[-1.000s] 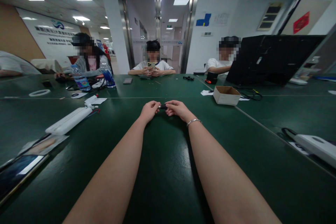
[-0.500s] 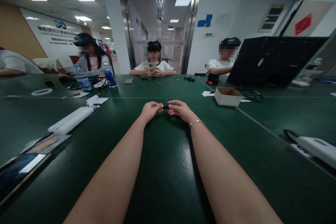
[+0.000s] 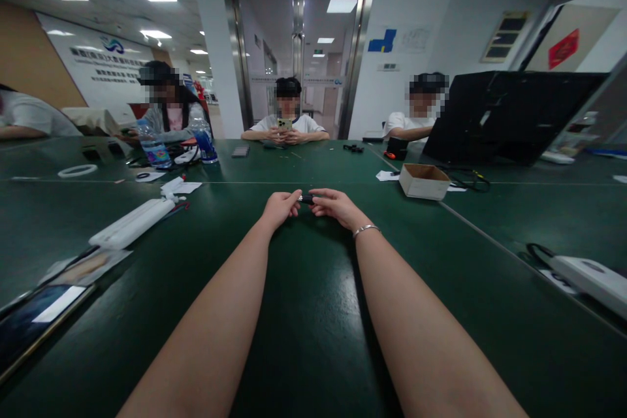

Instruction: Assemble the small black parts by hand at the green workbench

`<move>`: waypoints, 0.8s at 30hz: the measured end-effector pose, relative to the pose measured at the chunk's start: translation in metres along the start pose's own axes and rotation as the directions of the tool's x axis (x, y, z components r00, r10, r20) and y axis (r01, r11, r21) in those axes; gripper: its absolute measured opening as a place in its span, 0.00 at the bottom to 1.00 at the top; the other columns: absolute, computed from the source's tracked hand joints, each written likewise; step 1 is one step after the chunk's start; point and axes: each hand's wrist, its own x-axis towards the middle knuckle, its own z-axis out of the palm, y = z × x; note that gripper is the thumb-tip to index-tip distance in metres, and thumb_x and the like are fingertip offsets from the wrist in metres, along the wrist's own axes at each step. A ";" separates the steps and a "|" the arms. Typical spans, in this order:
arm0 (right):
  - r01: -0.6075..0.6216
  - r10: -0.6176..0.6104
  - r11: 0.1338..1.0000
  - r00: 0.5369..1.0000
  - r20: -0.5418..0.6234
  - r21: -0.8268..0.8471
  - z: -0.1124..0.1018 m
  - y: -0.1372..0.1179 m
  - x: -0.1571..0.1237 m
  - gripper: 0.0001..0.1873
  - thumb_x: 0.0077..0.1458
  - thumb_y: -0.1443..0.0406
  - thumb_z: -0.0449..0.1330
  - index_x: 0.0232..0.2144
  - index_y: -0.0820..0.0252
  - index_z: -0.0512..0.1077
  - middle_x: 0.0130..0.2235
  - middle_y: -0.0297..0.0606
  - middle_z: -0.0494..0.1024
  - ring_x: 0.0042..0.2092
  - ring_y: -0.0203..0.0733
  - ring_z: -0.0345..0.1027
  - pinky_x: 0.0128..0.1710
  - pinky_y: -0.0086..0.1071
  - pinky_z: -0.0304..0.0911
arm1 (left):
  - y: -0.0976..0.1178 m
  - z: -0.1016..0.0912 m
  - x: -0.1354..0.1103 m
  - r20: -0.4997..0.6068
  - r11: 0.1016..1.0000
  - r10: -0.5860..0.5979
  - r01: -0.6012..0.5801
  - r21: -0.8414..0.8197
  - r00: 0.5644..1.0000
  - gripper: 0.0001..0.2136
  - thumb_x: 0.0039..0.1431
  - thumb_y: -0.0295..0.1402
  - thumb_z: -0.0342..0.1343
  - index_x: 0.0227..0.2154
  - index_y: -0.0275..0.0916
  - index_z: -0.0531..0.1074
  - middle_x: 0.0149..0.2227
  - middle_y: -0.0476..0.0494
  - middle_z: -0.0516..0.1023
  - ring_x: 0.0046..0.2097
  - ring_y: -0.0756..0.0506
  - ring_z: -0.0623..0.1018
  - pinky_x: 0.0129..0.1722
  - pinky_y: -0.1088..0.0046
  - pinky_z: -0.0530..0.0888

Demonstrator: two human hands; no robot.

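Note:
A small black cylinder with a silvery band [image 3: 306,198] is held level between my two hands, above the dark green table [image 3: 304,313]. My left hand [image 3: 282,209] pinches its silvery left end between thumb and fingers. On the other side, my right hand [image 3: 337,206] is closed on the black right end, with a silver bracelet [image 3: 366,230] round that wrist. The cylinder is too small for me to make out its exact kind, and fingertips hide both its ends.
An open cardboard box [image 3: 424,183] stands to the right, in front of a black monitor [image 3: 509,117]. To the left lie a white power strip [image 3: 132,223] and a phone [image 3: 44,320]. Two bottles [image 3: 155,147] stand farther back. Several people sit across the table, one holding a phone [image 3: 285,124].
Both hands keep their hold on the black cylinder, which has shifted very slightly to the left. A little more of its silvery part seems to show.

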 end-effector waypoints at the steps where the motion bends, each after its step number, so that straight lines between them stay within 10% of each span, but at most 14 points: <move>1: -0.001 0.001 1.000 1.000 0.003 -0.005 0.000 0.000 0.000 0.12 0.56 0.77 0.58 0.43 0.68 0.71 0.26 0.39 0.76 0.25 0.33 0.72 0.26 0.22 0.71 | 0.000 0.000 0.000 -0.004 1.000 -0.003 0.003 -0.007 1.000 0.21 0.56 0.47 0.50 0.20 0.34 0.70 0.15 0.47 0.69 0.18 0.53 0.66 0.22 0.76 0.62; 24: 0.025 -0.027 0.998 0.999 -0.041 -0.055 0.004 0.000 -0.001 0.12 0.54 0.77 0.59 0.41 0.64 0.72 0.27 0.34 0.74 0.22 0.30 0.67 0.25 0.24 0.71 | 0.001 0.001 0.002 0.018 0.998 -0.021 0.022 -0.054 1.000 0.18 0.55 0.46 0.52 0.22 0.34 0.69 0.18 0.47 0.70 0.21 0.53 0.67 0.23 0.77 0.63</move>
